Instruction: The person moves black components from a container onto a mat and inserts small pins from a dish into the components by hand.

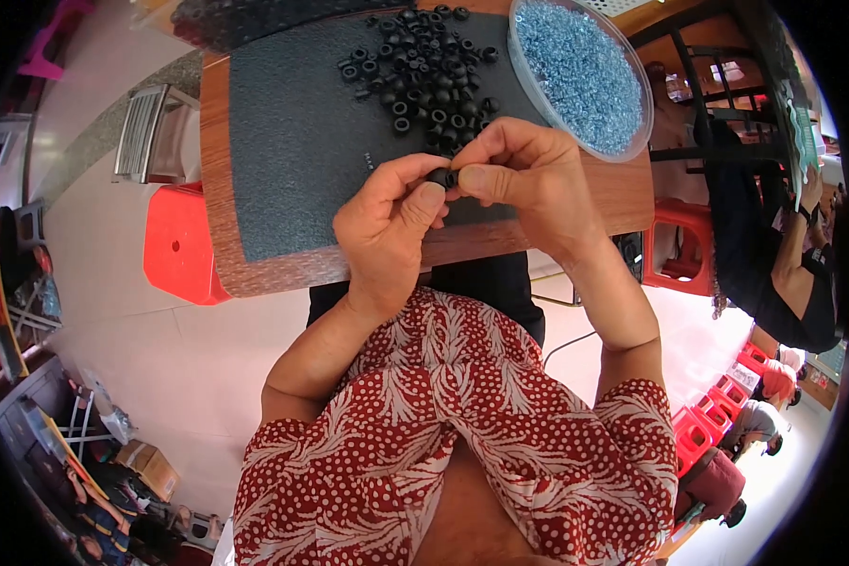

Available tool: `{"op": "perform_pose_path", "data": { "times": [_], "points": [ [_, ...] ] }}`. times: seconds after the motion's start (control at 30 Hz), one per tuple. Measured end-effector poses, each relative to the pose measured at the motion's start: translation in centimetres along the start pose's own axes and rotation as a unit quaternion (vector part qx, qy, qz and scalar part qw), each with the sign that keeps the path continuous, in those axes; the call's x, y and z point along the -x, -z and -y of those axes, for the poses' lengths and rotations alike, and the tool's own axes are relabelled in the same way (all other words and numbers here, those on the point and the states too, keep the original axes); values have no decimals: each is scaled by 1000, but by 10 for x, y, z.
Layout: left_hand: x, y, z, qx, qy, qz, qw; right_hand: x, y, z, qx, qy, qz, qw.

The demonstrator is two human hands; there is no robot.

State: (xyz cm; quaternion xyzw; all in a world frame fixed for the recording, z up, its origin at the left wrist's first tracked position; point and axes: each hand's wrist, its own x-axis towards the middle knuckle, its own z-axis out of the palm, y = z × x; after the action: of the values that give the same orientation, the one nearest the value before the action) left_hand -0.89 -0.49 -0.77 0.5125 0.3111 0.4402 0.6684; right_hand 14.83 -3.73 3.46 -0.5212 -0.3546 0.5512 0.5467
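Note:
Close together over the near edge of the table, both my hands work at fingertip height. My left hand [387, 219] is closed, its thumb and forefinger pinching a small round black plastic cap [440, 175]. From the other side my right hand [538, 184] is closed in a pinch at the cap's right end. Whether a second small piece sits between the right fingertips is hidden. Just beyond my hands lies a loose pile of similar hollow black caps [429, 83], some with their round openings facing up.
The wooden table [219, 160] bears a dark mat [288, 141]. A clear round tub [647, 121] of small pale-blue transparent pieces stands at the far right. Red stools [174, 241] flank the table, with a metal step stool [146, 132] at left. Other people sit at right.

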Motion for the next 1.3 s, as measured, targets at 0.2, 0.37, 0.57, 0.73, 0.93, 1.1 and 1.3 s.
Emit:
{"op": "perform_pose_path", "data": {
  "times": [0.2, 0.37, 0.57, 0.73, 0.93, 1.1, 1.3],
  "points": [
    [-6, 3, -4, 107, 72, 37, 991, -1, 4, 6, 7, -18, 5, 1000],
    [-7, 1, -3, 131, 86, 42, 987, -1, 6, 3, -27, -17, 22, 999],
    [-5, 2, 0, 99, 69, 34, 992, -1, 3, 6, -20, -6, 31, 999],
    [0, -3, -1, 30, 32, 1, 999, 3, -5, -1, 63, 50, -8, 997],
    [3, -3, 1, 30, 29, 0, 999, 9, -11, -12, 174, 130, -56, 974],
    [2, -1, 0, 67, 61, 18, 996, 8, -10, -14, 255, 213, -66, 941],
    [4, -7, -3, -16, 0, -17, 1000, 7, -12, -12, 245, 218, -64, 942]
  ]
}}
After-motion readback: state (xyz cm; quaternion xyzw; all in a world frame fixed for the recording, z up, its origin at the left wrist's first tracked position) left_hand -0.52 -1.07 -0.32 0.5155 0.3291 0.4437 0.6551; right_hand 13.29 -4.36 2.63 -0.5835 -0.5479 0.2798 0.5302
